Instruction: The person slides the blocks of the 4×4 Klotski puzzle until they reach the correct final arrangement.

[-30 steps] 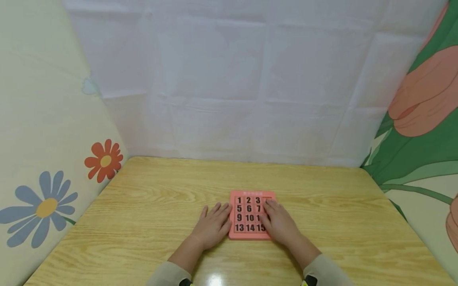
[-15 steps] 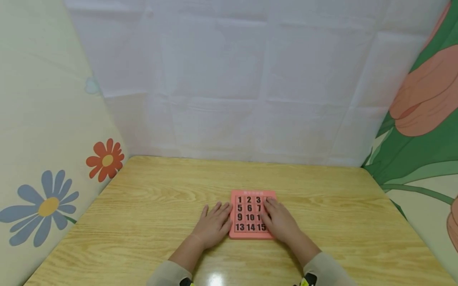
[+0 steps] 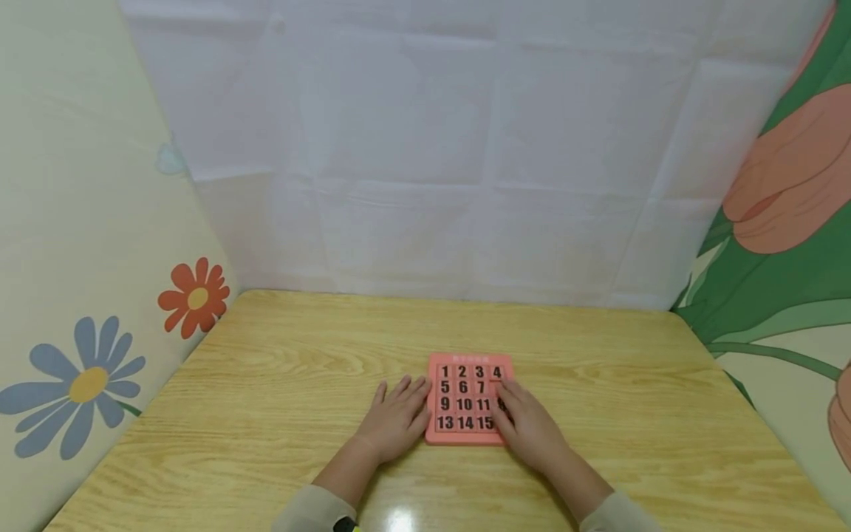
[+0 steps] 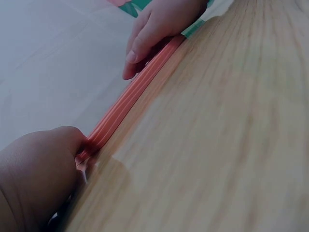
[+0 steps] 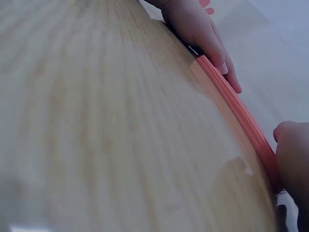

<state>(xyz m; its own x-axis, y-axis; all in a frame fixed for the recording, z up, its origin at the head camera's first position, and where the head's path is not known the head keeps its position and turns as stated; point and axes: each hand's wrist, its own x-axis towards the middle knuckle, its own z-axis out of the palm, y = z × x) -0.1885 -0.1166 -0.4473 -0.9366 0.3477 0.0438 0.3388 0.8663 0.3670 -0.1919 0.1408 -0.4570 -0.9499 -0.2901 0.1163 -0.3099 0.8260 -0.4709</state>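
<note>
A pink sliding number puzzle [image 3: 464, 436] lies flat on the wooden table, with black numbers on its square tiles. My left hand [image 3: 394, 423] rests along the frame's left side, fingers fairly straight and touching the edge. Over the right-hand column lies my right hand [image 3: 532, 428], its fingertips on the tiles below the 4 tile [image 3: 497, 372]. Several tiles there are hidden under that hand. Both wrist views show the puzzle's pink side [image 4: 130, 99] low on the table, with a hand at each end.
The wooden table [image 3: 266, 369] extends around the puzzle on all sides. A white cloth [image 3: 425, 162] hangs behind it. Flower-printed cloths stand at the left [image 3: 86, 222] and right [image 3: 784, 295] sides.
My right hand has drawn back toward me and slightly right. The 4 tile now fills the top right corner, where a gap showed a second ago. My left hand stays put.
</note>
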